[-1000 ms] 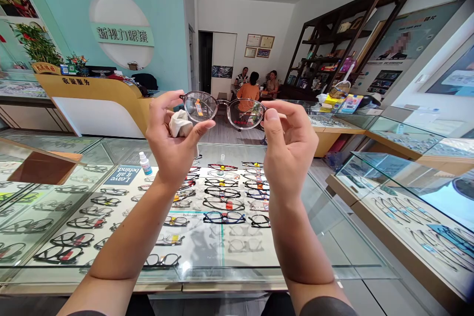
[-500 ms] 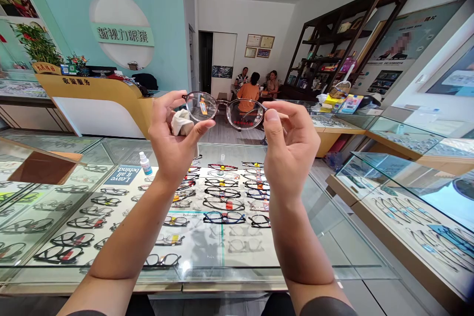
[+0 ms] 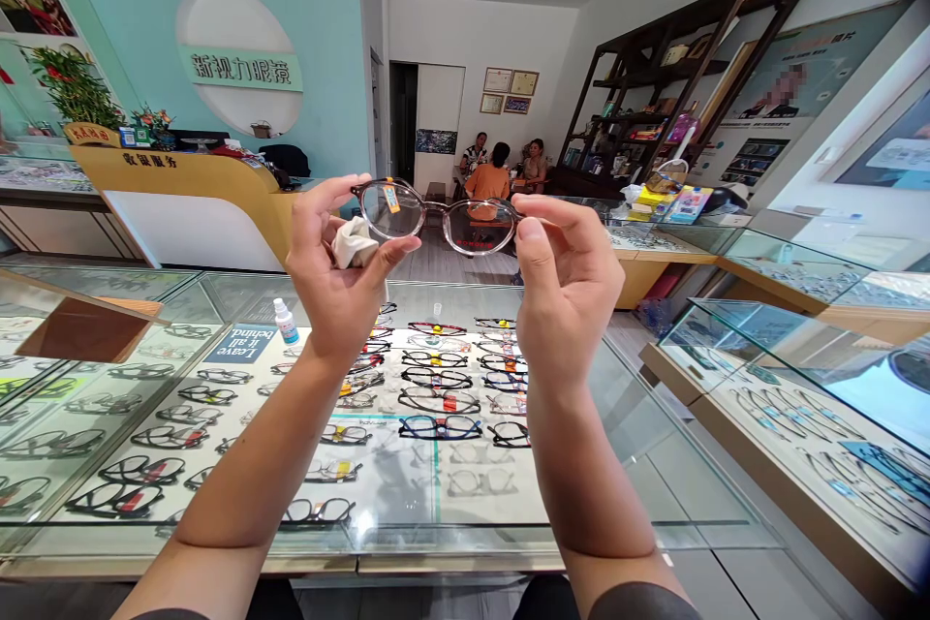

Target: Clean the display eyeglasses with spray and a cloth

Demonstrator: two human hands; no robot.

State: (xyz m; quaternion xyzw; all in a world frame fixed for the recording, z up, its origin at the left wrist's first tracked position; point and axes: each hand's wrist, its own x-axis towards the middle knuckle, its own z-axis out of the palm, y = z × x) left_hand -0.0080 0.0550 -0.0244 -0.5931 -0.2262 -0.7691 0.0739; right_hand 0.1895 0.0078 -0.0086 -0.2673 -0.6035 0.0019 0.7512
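Note:
I hold a pair of round, brown-rimmed glasses (image 3: 436, 213) up at chest height over a glass display counter (image 3: 639, 465). My left hand (image 3: 338, 271) pinches the left lens rim between thumb and fingers, and a crumpled white cloth (image 3: 353, 242) is tucked in the same palm. My right hand (image 3: 567, 291) is closed on the right end of the frame near the hinge. A small orange tag sits on the left lens.
Under the counter glass lie several rows of glasses frames (image 3: 436, 378). A small white spray bottle (image 3: 285, 322) and a blue sign (image 3: 243, 343) stand on the counter at left. More showcases run along the right (image 3: 799, 387). Three people sit at the far back (image 3: 498, 170).
The glasses have tilted slightly, the left lens rising a little. Both hands stay in nearly the same place.

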